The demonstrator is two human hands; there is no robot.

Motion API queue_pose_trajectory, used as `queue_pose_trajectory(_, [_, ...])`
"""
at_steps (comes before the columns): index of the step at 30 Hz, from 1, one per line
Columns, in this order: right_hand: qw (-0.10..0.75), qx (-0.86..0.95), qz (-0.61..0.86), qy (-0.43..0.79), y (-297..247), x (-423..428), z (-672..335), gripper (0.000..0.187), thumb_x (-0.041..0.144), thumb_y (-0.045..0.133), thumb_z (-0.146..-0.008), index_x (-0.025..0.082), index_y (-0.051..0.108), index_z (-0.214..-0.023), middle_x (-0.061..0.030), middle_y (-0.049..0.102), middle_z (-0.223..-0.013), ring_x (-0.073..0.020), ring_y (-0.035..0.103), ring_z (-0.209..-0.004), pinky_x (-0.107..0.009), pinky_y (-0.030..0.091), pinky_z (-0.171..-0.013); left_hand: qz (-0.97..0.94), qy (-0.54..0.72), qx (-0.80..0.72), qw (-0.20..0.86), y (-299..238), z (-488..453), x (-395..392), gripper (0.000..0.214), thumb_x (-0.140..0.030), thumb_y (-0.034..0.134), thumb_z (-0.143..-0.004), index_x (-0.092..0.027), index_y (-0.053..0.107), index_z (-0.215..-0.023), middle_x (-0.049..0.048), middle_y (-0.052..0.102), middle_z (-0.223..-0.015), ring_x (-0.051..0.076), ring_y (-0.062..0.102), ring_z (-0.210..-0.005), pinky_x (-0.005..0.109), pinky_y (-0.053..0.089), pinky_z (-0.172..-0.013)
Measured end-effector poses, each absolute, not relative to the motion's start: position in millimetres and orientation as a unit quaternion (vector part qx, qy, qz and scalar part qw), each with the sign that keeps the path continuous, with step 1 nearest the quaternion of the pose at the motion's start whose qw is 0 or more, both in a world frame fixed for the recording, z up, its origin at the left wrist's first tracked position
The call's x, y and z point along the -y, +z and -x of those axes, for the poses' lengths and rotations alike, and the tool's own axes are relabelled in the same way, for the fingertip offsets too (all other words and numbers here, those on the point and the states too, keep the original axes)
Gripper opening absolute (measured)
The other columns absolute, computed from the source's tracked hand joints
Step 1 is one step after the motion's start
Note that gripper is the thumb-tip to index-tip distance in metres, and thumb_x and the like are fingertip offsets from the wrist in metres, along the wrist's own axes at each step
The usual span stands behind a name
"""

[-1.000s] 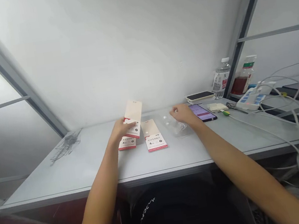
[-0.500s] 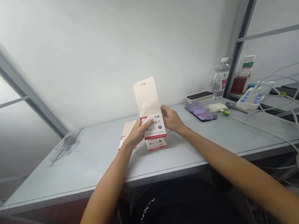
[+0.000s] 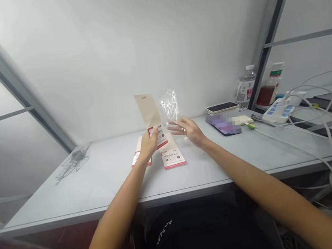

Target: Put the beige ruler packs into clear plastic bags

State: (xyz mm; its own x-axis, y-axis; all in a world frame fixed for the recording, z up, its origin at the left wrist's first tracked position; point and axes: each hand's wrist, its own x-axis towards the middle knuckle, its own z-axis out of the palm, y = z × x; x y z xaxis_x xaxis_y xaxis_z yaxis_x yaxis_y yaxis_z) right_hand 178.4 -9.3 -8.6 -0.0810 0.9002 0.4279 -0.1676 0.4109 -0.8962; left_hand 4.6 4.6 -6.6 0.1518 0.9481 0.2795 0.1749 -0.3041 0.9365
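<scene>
Near the front of the desk [image 3: 106, 186] lie two flat ruler-set packets: the right packet [image 3: 174, 159] with its red-edged label toward the person, the left packet [image 3: 136, 158] partly covered by the left hand [image 3: 148, 145]. Just above them, that hand clasps a third, the held packet [image 3: 148, 110], by its lower printed part, thumb across the front and the other fingers mostly hidden. It should be light and fairly stiff, like thin card, smooth, and likelier to crease than to break; the label part looks the firmest place to grip, since the plain cream upper part, leaning left above the fingers, would probably bend. Beside it, the right hand [image 3: 192, 132] seems to pinch a clear plastic bag [image 3: 169, 104] between thumb and index finger, the remaining fingers fanned apart toward the held packet, apparently without touching it. Crinkled, the bag rises above these fingertips; it is probably almost weightless, limp and slippery, best nipped at an edge. Farther off to the right lie a purple-screened phone [image 3: 223, 125] and a pale-cased phone [image 3: 222, 108], with a water bottle [image 3: 245, 88] beyond.
</scene>
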Motion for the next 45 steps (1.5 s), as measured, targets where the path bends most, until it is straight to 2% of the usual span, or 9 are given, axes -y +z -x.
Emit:
queue_pose_trajectory(3, [0.591,0.530,0.240,0.558,-5.7,9.0,-181.4,0.031,0.041,0.062,-0.074,0.020,0.041,-0.064,-0.0053,0.064,-0.107,-0.0242,0.062,-0.098,-0.043,0.044,-0.089,-0.604,0.512,-0.441,0.422,-5.9,-3.5,-6.9,0.046,-0.057,0.052,-0.075,-0.014,0.064,-0.087,0.0093,0.067,-0.085,0.022,0.064,-0.080,0.036,0.050,-0.072])
queue_pose_trajectory(6, [0.578,0.479,0.192,0.632,-4.6,7.5,-184.1,0.023,0.033,0.061,-0.071,0.021,0.044,-0.063,-0.0032,0.067,-0.091,-0.0260,0.061,-0.099,-0.045,0.043,-0.089,-0.566,0.538,-0.384,0.493,-4.7,-3.9,-8.4,0.042,-0.053,0.057,-0.074,-0.014,0.063,-0.089,0.0093,0.067,-0.090,0.022,0.064,-0.081,0.038,0.051,-0.075])
queue_pose_trajectory(15, [0.554,0.458,0.197,0.666,-4.0,6.2,-188.9,0.008,0.024,0.048,-0.067,0.022,0.043,-0.061,-0.0026,0.066,-0.081,-0.0259,0.061,-0.091,-0.045,0.045,-0.082,-0.519,0.509,-0.285,0.625,-2.4,1.6,-11.4,0.038,-0.046,0.059,-0.076,-0.016,0.061,-0.099,0.0101,0.066,-0.100,0.023,0.063,-0.090,0.040,0.049,-0.082])
queue_pose_trajectory(19, [0.545,0.458,0.213,0.669,-4.4,7.2,-187.1,0.007,0.016,0.048,-0.064,0.022,0.046,-0.061,-0.0025,0.066,-0.081,-0.0238,0.061,-0.091,-0.043,0.046,-0.084,-0.605,0.489,-0.312,0.545,-6.4,0.8,-10.5,0.037,-0.047,0.057,-0.077,-0.017,0.062,-0.099,0.0090,0.066,-0.100,0.022,0.062,-0.091,0.039,0.046,-0.086])
queue_pose_trajectory(26, [0.523,0.455,0.260,0.672,-10.6,7.2,-177.0,0.013,0.023,0.060,-0.074,0.019,0.062,-0.086,-0.0070,0.068,-0.093,-0.0223,0.063,-0.090,-0.042,0.048,-0.088,-0.785,0.451,-0.361,0.224,-18.6,-7.4,-6.8,0.033,-0.034,0.046,-0.085,-0.025,0.058,-0.114,0.0049,0.063,-0.110,0.023,0.057,-0.101,0.038,0.042,-0.091])
queue_pose_trajectory(30, [0.510,0.479,0.328,0.634,-13.8,4.7,-177.2,0.010,0.026,0.066,-0.074,0.018,0.066,-0.080,-0.0070,0.069,-0.094,-0.0196,0.065,-0.087,-0.034,0.050,-0.087,-0.823,0.432,-0.325,0.176,-19.7,-9.9,-4.5,0.036,-0.029,0.044,-0.086,-0.024,0.055,-0.119,0.0064,0.057,-0.123,0.020,0.055,-0.108,0.036,0.040,-0.095])
queue_pose_trajectory(33, [0.502,0.471,0.364,0.627,-13.4,2.7,-180.1,0.009,0.025,0.066,-0.075,0.017,0.066,-0.080,-0.0073,0.070,-0.091,-0.0189,0.066,-0.082,-0.033,0.052,-0.082,-0.779,0.478,-0.335,0.227,-15.9,-11.4,-3.9,0.033,-0.035,0.046,-0.085,-0.021,0.059,-0.113,0.0070,0.061,-0.116,0.022,0.054,-0.109,0.037,0.040,-0.096])
queue_pose_trajectory(39, [0.525,0.453,0.367,0.620,-7.6,3.6,-185.5,0.021,0.019,0.066,-0.076,0.018,0.064,-0.096,-0.0064,0.071,-0.082,-0.0185,0.069,-0.076,-0.033,0.053,-0.077,-0.527,0.581,-0.276,0.555,9.6,1.6,-3.4,0.038,-0.039,0.059,-0.077,-0.016,0.060,-0.107,0.0097,0.062,-0.114,0.025,0.058,-0.105,0.040,0.047,-0.089])
queue_pose_trajectory(45, [0.502,0.504,0.363,0.602,-5.6,5.3,-190.8,0.037,0.022,0.065,-0.077,0.021,0.059,-0.113,-0.0057,0.071,-0.084,-0.0196,0.069,-0.076,-0.036,0.052,-0.077,-0.492,0.562,-0.219,0.628,24.1,17.0,1.3,0.031,-0.039,0.053,-0.081,-0.020,0.061,-0.105,0.0065,0.057,-0.124,0.023,0.051,-0.116,0.037,0.048,-0.091])
